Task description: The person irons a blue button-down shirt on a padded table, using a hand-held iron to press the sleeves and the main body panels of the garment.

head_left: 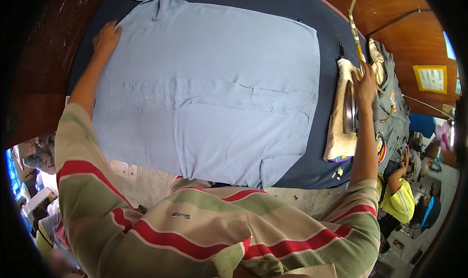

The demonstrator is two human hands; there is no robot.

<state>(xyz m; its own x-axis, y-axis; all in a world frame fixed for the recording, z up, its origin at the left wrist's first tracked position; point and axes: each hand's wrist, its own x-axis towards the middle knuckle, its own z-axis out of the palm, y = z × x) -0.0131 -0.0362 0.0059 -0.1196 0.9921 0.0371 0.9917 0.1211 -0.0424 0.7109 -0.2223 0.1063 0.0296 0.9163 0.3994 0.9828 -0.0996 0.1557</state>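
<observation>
"Looking at the light blue garment [209,49], where does it lie against the fingers?"

"It is spread wide over the dark table cover [324,49], between the two hands. The left hand [106,38] is at its far left edge, back upward, fingers right by the border of the cloth, just below a bunched part at the top"

"Are those fingers pinching it?"

"I cannot tell. They look lightly bent and the thumb reaches toward the fabric, but whether any cloth is caught between them does not show"

"And the right hand [365,88]?"

"That one is well apart from the garment, beyond its right edge, with a strip of dark cover between. Its fingers are wrapped over the top of an iron [349,109]; the handle itself is hidden under them. The iron sits over a cream cloth pad [339,139], its metal part showing to the left of the hand"

"What is around it?"

"A pale cord [352,17] rises from beside the right hand toward the upper edge of the view, and grey clothing [397,109] is heaped just to the right"

"Is the blue cloth smooth?"

"Mostly flat in its far half; creases run across the middle band, and more folds gather on the near side, by the table's near edge"
</observation>
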